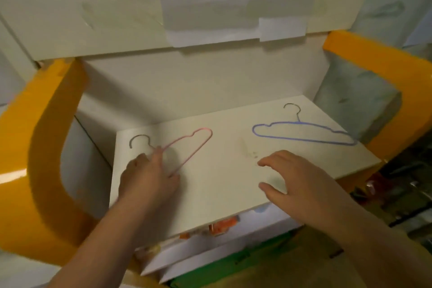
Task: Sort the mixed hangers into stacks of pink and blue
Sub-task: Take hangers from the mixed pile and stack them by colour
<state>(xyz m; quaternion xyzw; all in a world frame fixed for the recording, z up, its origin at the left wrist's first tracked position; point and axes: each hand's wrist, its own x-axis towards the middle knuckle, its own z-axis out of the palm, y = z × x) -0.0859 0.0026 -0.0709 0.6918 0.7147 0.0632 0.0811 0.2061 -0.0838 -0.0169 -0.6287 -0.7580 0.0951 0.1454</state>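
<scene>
A pink hanger (196,145) lies on the left part of the white board (222,182), its metal hook pointing left. My left hand (147,175) covers the hanger's lower end, with a fingertip touching it near the hook's neck. Whether the fingers curl round the wire is hidden. A blue hanger (301,132) lies flat at the board's far right, hook pointing away. My right hand (297,175) hovers over the board's middle right, fingers spread and relaxed, holding nothing, well short of the blue hanger.
A yellow frame (44,147) curves round the board on the left and another part (385,65) on the right. A white wall panel (187,82) stands behind. Below the board's near edge sit white boxes (210,255) and clutter at the right (409,194).
</scene>
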